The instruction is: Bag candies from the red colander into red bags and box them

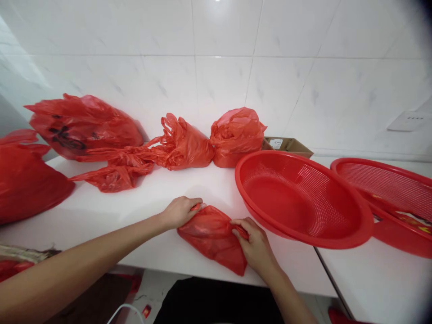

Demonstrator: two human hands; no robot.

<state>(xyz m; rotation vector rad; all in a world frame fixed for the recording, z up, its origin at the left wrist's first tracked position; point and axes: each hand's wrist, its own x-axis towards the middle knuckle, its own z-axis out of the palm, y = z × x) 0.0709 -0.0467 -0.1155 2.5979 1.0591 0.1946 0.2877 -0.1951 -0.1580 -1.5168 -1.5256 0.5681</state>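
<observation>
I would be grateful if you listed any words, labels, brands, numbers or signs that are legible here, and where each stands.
No text can be read for certain.
White paper label on the brown cardboard box: too small.
Black marks on or in the large red plastic bag by the wall: unclear.
White wall plate: marks too small.

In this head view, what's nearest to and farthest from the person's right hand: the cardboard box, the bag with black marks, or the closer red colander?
1. Closer red colander: just beyond the right hand, rightward.
2. Cardboard box: behind that colander, by the wall.
3. Bag with black marks: back left.
</observation>
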